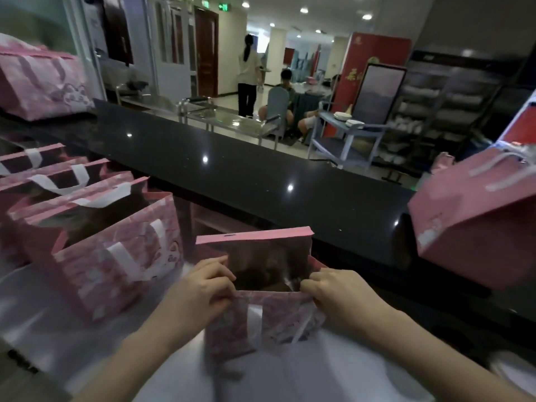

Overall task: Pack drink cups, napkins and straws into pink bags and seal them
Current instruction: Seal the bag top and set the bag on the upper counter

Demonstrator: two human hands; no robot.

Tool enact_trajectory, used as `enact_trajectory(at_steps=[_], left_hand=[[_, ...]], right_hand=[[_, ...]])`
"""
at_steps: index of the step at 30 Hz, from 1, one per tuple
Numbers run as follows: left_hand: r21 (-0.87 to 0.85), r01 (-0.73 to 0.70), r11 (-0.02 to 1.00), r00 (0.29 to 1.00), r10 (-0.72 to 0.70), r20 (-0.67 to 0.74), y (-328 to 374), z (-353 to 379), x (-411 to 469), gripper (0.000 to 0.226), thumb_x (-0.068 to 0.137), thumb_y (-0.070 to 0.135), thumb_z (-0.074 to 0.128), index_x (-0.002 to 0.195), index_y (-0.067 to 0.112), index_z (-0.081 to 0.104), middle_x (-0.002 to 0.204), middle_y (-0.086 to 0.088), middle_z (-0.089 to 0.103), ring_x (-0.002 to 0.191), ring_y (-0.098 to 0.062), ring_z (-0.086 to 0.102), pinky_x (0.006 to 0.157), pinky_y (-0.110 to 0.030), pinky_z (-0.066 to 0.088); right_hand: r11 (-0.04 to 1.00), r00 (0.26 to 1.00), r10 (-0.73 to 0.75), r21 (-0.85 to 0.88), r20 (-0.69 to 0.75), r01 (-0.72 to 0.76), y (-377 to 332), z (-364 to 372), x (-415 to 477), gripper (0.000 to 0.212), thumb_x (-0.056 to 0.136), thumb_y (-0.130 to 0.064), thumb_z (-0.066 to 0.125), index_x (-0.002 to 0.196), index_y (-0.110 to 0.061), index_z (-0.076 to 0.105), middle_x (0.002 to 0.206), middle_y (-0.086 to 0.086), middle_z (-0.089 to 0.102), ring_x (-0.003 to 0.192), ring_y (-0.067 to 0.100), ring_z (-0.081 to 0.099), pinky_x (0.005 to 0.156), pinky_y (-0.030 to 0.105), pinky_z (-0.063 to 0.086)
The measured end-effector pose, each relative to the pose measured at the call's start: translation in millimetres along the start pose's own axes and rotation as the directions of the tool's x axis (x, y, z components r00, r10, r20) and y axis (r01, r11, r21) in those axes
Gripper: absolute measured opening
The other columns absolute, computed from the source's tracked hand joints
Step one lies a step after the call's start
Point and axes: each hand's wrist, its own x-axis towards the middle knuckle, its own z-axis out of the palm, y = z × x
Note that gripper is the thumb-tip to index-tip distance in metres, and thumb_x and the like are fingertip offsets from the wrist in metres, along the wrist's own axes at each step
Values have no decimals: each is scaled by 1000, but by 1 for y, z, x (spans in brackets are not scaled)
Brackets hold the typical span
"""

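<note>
The open bag (278,317) at lower centre gapes between the left hand (203,288) and right hand (339,297), which pinch its near rim; its mouth is reachable from above. At left, the bag row (116,256) crowds the white top (43,320), its nearest bag just beside the left hand. The raised counter (261,169) walls off the far side, bare through its middle. 1 tilted bag (478,221) blocks its right end.
</note>
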Motion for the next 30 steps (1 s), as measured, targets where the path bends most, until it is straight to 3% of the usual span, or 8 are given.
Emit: enact_trajectory(at_steps=[5,11,14,18,21,23,26,30], left_hand=[[-105,-91,990,994,96,45,37,34,33,14,75,7,79,80,18,73,105,5,66,123,-13,52,93,-25,50],[-163,-208,965,971,223,85,73,68,66,13,75,6,79,81,16,72,104,3,66,124,-16,54,93,-36,54],[-167,-258,952,954,278,110,85,77,73,13,75,8,79,80,17,72,105,5,65,125,-14,53,93,-32,53],[-152,-265,952,953,282,107,93,75,73,10,75,19,78,84,22,73,102,11,65,115,-10,58,83,-31,57],[-153,-245,957,960,262,98,96,69,78,18,81,39,64,95,28,70,100,15,62,98,-5,59,75,-27,54],[-149,-234,961,971,240,23,99,68,87,19,83,30,69,101,24,69,103,11,62,95,-7,59,77,-22,50],[-101,-197,975,979,191,-65,104,73,102,36,76,16,78,109,15,68,114,1,61,107,-15,55,89,-27,45],[-112,-117,987,986,129,109,105,82,109,68,71,27,84,132,24,54,134,0,52,129,-21,42,105,-45,39]], right_hand=[[981,981,194,-8,14,-194,25,12,-63,19,83,-13,56,97,-27,58,91,-8,61,88,17,60,55,28,37],[925,925,379,-37,-17,-379,52,30,-116,30,78,-12,56,81,-31,34,84,-8,55,82,19,58,45,28,16],[919,917,388,-38,-92,-392,56,33,-135,27,75,-11,60,88,-30,48,84,-9,58,81,19,60,48,28,26],[912,902,400,174,-164,-372,62,24,-154,31,83,-20,63,113,-27,60,108,-10,60,99,12,55,72,28,48],[850,815,487,386,-313,-359,69,16,-181,30,83,-16,71,112,-19,66,114,-8,61,102,8,58,84,23,49],[802,742,565,451,-361,-391,74,17,-202,30,82,-14,73,110,-19,67,113,-10,60,102,-1,56,86,15,45],[695,718,672,486,-178,-529,84,31,-231,33,82,-23,73,114,-25,65,112,-14,57,99,-7,53,84,6,37],[651,695,679,243,236,-719,89,68,-248,62,81,-50,66,137,-32,46,133,-11,45,121,11,47,95,29,44]])
